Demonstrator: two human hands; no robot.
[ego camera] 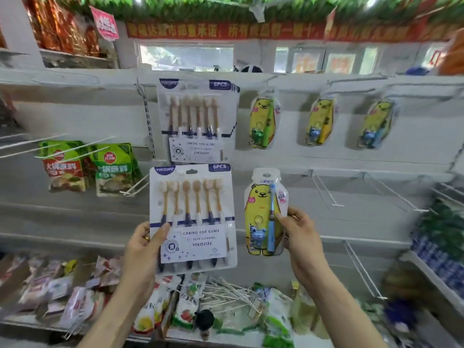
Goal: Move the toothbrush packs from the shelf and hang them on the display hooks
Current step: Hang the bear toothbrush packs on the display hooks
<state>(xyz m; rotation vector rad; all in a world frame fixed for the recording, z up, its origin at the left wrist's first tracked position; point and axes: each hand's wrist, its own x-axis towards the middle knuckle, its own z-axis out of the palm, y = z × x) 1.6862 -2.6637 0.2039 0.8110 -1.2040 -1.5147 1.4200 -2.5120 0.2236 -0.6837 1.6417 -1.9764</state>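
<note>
While four packs already hang on the top row, one hung six-brush card and three hung bear packs, a person lifts two more toward the lower row, so the job looks well under way but unfinished. The left hand grips a second six-brush card just below the hung one, thumb across its front, while the right hand pinches a fourth bear pack at its edge. Bare wire hooks wait to the right; whether more packs remain on the cluttered shelf below cannot be told.
</note>
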